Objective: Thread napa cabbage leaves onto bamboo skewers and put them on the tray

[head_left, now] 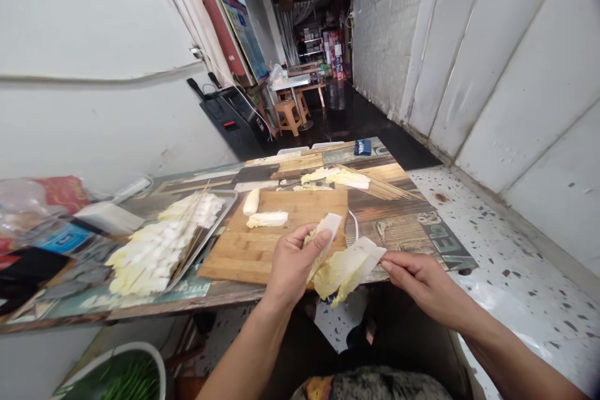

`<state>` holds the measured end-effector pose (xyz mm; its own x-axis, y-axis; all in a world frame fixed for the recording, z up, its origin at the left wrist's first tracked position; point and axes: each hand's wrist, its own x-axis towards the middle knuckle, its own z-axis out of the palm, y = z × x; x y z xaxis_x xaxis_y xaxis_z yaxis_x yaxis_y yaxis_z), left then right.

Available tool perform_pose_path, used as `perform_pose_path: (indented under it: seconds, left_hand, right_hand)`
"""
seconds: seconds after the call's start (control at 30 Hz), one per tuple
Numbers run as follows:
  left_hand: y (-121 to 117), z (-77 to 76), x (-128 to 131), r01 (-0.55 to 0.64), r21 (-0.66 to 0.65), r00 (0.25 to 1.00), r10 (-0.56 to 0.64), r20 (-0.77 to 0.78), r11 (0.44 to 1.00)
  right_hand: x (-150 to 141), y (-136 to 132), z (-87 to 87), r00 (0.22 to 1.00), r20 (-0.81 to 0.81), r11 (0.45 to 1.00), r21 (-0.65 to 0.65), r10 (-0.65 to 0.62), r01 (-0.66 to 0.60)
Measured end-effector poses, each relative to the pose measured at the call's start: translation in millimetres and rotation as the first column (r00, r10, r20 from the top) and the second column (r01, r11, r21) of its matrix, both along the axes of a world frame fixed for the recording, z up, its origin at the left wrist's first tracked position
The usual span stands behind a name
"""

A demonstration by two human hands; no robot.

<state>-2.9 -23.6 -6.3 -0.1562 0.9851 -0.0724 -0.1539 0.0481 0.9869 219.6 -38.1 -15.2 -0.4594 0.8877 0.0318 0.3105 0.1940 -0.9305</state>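
My left hand (297, 259) is closed around a napa cabbage leaf (329, 226), its white stem end pointing up past my thumb. Between my hands hangs a second napa cabbage leaf (351, 265), yellow and frilly at the lower left. The fingers of my right hand (412, 272) pinch its white end at the right; whether they also hold a skewer, I cannot tell. Both leaves are above the table's front edge, beside a wooden cutting board (229, 256). Two cabbage pieces, a short rolled one (252, 202) and a flat one (268, 219), lie on the board.
On the left, a metal tray (229, 200) carries piled skewered cabbage (154, 244). Behind the board lie more leaves (351, 179) and loose bamboo skewers (389, 186). A small blue box (362, 147) sits at the far edge. Below left stands a tub of greens (131, 378).
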Motion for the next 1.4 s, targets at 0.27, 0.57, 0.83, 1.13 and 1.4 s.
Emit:
perform_pose_path:
  seconds: [0.27, 0.57, 0.83, 1.13, 1.4]
  left_hand:
    - [-1, -1.8, 1, 0.034, 0.028, 0.996, -0.031, -0.087, 0.999]
    - [-5, 7.2, 3, 0.102, 0.102, 0.96, -0.071, -0.272, 0.99]
    - [-6, 2.7, 4, 0.122, 0.089, 0.965, -0.097, -0.242, 0.989]
    - [-39, 14.2, -15, 0.407, 0.462, 0.871, -0.182, -0.456, 0.788]
    - [-88, 0.6, -23, 0.686, 0.4, 0.675, -0.326, -0.662, 0.608]
  right_hand:
    - [4, -2, 1.3, 1.0, 0.006, 1.0, 0.023, 0.017, -0.017]
    - [6, -2, 0.3, 1.0, 0.022, 0.999, 0.054, 0.005, -0.006]
    - [10, -2, -0.6, 0.998, 0.066, 0.992, 0.122, 0.004, -0.012]
    - [34, -24, -1.6, 0.96, 0.28, 0.671, 0.717, -0.026, -0.191]
    - [63, -79, -9.6, 0.865, 0.495, 0.714, 0.577, 0.08, -0.396]
